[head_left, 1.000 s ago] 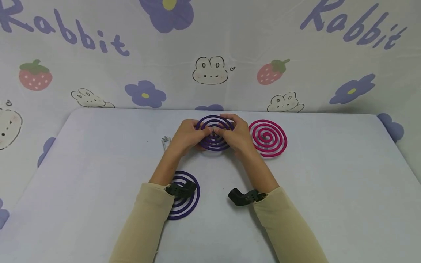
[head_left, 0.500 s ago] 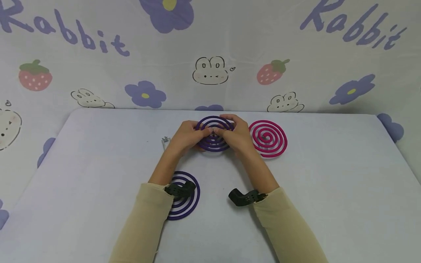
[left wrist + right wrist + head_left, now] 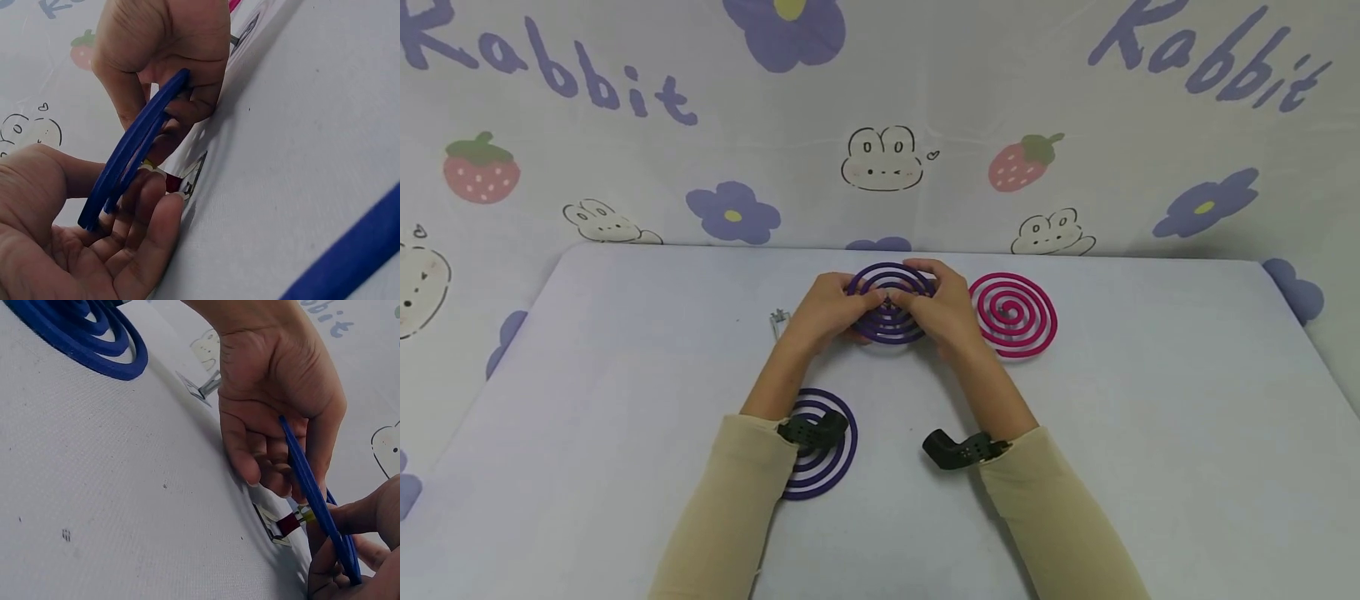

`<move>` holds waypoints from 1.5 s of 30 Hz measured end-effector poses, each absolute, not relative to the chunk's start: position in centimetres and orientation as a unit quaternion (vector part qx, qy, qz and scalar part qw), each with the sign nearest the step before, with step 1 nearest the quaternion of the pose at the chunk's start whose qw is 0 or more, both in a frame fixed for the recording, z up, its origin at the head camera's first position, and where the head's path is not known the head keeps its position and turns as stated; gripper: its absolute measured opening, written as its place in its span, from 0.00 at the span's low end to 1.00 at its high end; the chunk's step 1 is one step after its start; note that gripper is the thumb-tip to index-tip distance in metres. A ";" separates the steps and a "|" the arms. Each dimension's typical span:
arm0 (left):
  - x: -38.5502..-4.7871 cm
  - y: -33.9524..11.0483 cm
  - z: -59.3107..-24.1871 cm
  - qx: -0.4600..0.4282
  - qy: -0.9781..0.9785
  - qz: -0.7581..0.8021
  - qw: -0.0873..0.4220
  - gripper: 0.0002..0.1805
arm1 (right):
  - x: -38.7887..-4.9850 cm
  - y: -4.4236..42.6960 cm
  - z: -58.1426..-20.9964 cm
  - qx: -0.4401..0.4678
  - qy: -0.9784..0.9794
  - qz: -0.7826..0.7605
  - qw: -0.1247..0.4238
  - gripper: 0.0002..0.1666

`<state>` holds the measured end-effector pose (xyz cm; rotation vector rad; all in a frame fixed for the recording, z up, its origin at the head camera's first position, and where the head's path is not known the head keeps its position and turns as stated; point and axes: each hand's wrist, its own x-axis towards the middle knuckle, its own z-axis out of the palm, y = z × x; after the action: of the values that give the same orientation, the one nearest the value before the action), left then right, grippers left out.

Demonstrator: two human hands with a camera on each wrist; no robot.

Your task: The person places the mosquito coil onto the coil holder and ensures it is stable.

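Note:
Both hands hold a dark purple mosquito coil [image 3: 887, 341] near the back of the table; it looks blue in the wrist views. My left hand [image 3: 829, 308] grips its left side, the thumb on top near the centre. From the right, my right hand [image 3: 946, 312] grips it likewise, with the two thumbtips close together. Beneath the coil is a small metal stand [image 3: 272, 526] on the table, with a dark red and yellow piece between stand and coil. Whether the coil is fixed to that piece I cannot tell.
A pink coil [image 3: 1011, 312] lies right of the right hand, apparently on a stand. Another purple coil [image 3: 853, 442] is partly hidden under the left wrist and its black wrist camera [image 3: 814, 431]. Left of the left hand lies a metal stand [image 3: 779, 321]. Patterned cloth hangs behind.

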<state>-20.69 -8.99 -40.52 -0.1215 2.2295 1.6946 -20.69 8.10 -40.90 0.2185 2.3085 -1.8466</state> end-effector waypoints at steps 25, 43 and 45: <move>-20.7 -8.7 -40.4 -0.025 0.797 0.580 0.164 0.20 | -20.7 8.3 -40.9 0.071 0.786 -0.609 0.080 0.31; -21.0 -9.2 -40.5 -0.050 0.778 0.595 0.197 0.29 | -20.3 7.9 -40.6 0.033 0.823 -0.564 0.049 0.34; -21.0 -9.2 -40.4 -0.049 0.776 0.597 0.200 0.30 | -20.3 7.9 -40.6 0.032 0.827 -0.559 0.049 0.34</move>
<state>-20.99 -9.16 -40.37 -0.1357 2.1683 1.6690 -20.29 7.91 -40.60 0.0962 2.5207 -1.7045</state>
